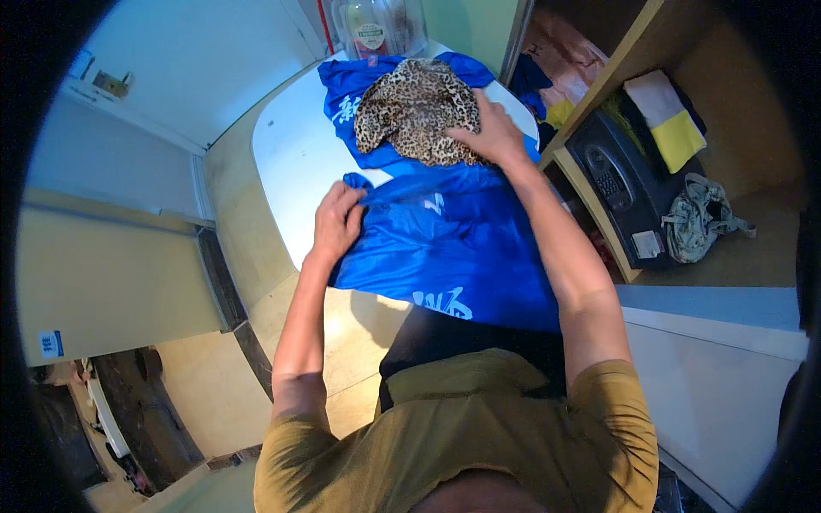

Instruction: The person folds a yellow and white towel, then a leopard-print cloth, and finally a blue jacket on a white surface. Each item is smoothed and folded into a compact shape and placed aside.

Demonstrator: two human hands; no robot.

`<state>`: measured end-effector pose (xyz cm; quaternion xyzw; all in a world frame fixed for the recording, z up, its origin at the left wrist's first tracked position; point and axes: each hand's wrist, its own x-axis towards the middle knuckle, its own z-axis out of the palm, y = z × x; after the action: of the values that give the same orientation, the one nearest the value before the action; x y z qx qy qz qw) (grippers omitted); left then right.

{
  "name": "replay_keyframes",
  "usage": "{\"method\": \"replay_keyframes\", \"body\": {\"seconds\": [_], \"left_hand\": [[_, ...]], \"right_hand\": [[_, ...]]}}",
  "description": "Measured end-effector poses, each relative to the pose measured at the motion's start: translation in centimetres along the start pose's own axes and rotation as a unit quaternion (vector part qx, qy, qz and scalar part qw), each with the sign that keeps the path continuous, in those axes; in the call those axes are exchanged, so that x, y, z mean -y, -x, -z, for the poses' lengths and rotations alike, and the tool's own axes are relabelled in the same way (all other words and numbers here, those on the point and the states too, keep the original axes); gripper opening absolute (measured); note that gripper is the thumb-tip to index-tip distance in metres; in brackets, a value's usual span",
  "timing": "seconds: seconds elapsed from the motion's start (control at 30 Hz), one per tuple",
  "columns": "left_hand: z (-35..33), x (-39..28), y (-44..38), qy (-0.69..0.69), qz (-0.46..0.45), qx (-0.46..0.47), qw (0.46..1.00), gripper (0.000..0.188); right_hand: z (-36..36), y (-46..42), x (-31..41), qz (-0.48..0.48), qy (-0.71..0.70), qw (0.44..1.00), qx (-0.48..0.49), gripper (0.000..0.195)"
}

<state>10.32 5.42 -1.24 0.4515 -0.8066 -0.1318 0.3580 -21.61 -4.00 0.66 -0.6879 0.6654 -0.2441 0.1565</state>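
Observation:
A blue cloth garment (449, 231) with white writing lies spread over the near part of a white table (282, 160) and hangs past its near edge. My left hand (338, 218) pinches a bunched bit of it at its upper left corner. Beyond it, a leopard-print cloth (420, 109) lies crumpled on another blue cloth piece (340, 83) that also bears white writing. My right hand (490, 128) rests at the right side of the leopard-print cloth, thumb and fingers spread; whether it grips the cloth, I cannot tell.
A clear plastic container (378, 29) stands at the table's far end. To the right, a wooden cabinet (577, 186) holds a dark safe with a keypad (606, 179), a folded grey-and-yellow cloth (667, 118) and a camouflage fabric item (699, 218). A white door (211, 58) is at upper left.

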Motion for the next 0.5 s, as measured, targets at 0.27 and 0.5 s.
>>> {"method": "replay_keyframes", "body": {"seconds": [0.27,0.5], "left_hand": [[-1.4,1.1,3.3,0.017,0.006,-0.045,0.999,0.021],[-2.0,1.0,2.9,-0.057,0.006,-0.034,0.998,0.019]], "right_hand": [[-4.8,-2.5,2.7,-0.03,-0.008,0.999,0.01,0.063],[0.9,-8.8,2.6,0.112,0.081,0.965,-0.223,0.045]]}}
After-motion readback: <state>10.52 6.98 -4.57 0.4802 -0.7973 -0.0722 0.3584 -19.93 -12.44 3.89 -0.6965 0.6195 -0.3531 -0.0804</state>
